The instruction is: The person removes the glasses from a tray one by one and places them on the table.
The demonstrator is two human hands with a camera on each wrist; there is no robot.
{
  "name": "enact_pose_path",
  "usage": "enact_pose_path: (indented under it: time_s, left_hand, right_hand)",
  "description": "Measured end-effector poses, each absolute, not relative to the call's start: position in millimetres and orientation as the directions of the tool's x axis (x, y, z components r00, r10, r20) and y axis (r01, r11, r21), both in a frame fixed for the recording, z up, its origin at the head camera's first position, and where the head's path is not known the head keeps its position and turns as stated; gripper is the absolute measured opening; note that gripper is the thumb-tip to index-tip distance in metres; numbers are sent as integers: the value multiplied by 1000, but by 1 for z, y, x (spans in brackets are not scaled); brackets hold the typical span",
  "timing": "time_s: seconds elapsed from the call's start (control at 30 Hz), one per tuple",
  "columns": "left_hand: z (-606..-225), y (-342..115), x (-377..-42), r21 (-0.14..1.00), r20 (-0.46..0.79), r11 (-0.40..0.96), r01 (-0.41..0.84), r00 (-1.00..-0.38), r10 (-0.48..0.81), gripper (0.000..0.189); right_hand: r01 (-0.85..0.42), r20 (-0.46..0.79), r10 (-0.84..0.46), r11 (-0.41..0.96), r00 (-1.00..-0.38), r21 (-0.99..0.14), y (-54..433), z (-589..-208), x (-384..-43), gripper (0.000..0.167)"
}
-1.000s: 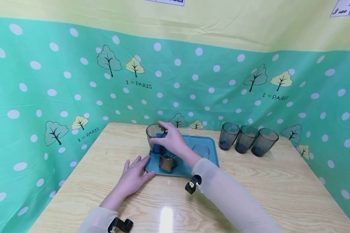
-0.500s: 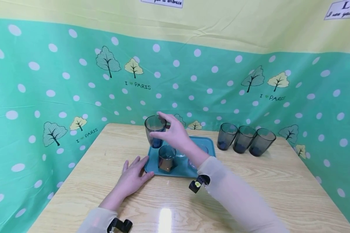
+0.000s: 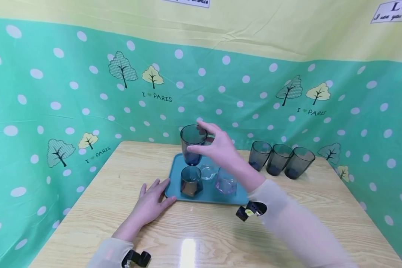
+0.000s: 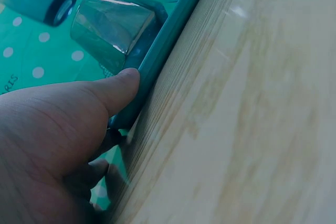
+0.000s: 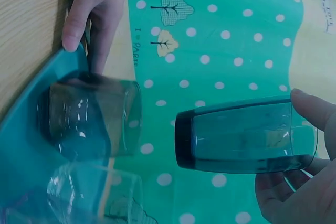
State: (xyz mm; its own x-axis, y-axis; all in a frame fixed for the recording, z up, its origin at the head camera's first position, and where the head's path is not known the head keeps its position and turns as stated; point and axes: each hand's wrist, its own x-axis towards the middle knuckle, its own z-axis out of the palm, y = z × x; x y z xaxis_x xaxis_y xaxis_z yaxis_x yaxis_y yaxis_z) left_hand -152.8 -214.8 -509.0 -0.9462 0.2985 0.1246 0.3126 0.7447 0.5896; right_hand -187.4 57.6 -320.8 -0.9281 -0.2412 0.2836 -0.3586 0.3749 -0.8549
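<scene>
Smooth, shiny glass is seen in the tall, tapered smoke-grey tumbler, at eleven o'clock from the smooth, plastic-looking teal rectangular tray. Light is mirrored towards six o'clock by the glossy, pale wood-grained tabletop. Twelve o'clock is filled by matt, creased, green-and-yellow dotted cloth.

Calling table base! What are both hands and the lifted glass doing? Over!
Right hand gripping dark glass, held in the air. Left hand at tray corner. Short glasses on tray, maybe in the way if lowered there.
</scene>
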Motion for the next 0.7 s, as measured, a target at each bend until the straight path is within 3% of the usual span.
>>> enact_pose_path:
  time_s: [0.7]
  left_hand:
    - [-509, -214, -154, 582, 126, 750, 314, -946, 299, 79]
  right_hand:
    - [-268, 220, -157, 460, -963, -847, 148, -300, -165, 87]
